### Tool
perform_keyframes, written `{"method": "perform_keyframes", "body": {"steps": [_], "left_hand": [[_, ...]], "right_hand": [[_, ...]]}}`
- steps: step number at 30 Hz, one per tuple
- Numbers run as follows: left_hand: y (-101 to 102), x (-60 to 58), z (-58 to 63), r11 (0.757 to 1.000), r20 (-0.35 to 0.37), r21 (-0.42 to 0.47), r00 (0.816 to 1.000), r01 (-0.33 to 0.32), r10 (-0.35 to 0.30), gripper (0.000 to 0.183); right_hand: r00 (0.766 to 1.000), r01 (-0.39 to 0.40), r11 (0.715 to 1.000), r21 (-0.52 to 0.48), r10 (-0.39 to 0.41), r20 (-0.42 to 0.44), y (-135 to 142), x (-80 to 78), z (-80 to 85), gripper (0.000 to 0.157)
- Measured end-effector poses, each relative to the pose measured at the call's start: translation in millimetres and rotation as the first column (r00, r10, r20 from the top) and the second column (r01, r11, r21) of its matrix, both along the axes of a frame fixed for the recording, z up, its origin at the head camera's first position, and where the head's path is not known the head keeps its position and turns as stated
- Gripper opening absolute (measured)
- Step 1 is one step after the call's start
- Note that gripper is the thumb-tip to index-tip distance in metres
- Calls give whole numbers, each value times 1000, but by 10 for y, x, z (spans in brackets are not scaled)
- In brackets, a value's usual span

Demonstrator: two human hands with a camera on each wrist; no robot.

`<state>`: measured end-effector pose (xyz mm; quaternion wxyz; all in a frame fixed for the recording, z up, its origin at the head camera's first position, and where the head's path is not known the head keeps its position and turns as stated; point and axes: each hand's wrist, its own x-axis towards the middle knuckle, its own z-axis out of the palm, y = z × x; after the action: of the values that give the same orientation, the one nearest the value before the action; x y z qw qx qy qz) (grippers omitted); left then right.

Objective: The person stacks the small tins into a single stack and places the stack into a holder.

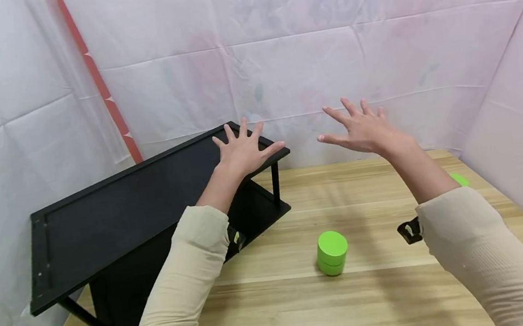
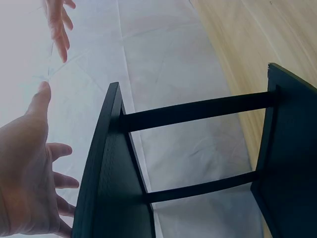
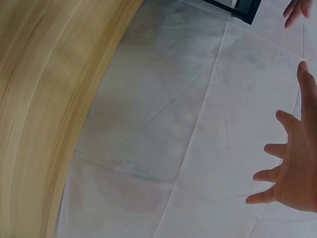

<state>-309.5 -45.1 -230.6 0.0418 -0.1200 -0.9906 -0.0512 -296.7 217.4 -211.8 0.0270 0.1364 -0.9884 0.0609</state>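
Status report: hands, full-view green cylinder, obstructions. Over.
Left hand, right hand empty, spread. Green cylinder upright on table. Black shelf to its left.

head cam: above/behind l hand (image 1: 242, 155) & r hand (image 1: 365, 130), faces fwd + down, farthest off. l wrist cam: v near l hand, faces past it, w/ black shelf (image 2: 116, 198) beside it. r wrist cam: v near r hand, faces wall cloth (image 3: 163, 124) beyond it. both wrist views share both hands + shelf.

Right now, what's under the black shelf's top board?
Under the top board, a lower board and posts show; the left sleeve and top board hide part of the space.
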Motion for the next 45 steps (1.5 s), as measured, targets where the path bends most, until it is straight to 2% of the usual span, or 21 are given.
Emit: {"method": "perform_keyframes", "body": {"steps": [7, 13, 24, 30, 40, 45], "left_hand": [[-73, 29, -8, 1000, -6, 22, 1000, -13, 13, 83], [-189, 125, 4, 999, 1, 24, 1000, -24, 24, 82], [-467, 468, -34, 999, -22, 23, 999, -32, 33, 83], [-609, 651, -27, 999, -48, 40, 998, -36, 38, 82], [-804, 929, -19, 997, -84, 62, 996, -35, 40, 79], [-926, 1090, -10, 997, -85, 73, 995, -40, 47, 77]], "right_hand": [[1000, -17, 1000, 7, 17, -8, -15, 12, 4, 85], [999, -41, 999, 8, 41, -8, -42, 15, -5, 84], [997, -78, 997, 21, 78, -24, -196, -4, -33, 85], [990, -138, 990, -7, 138, -21, -273, -21, -82, 83], [955, -284, 959, -1, 283, -86, -455, -26, -142, 77], [936, -344, 939, -15, 342, -83, -564, -39, -166, 70]]}}
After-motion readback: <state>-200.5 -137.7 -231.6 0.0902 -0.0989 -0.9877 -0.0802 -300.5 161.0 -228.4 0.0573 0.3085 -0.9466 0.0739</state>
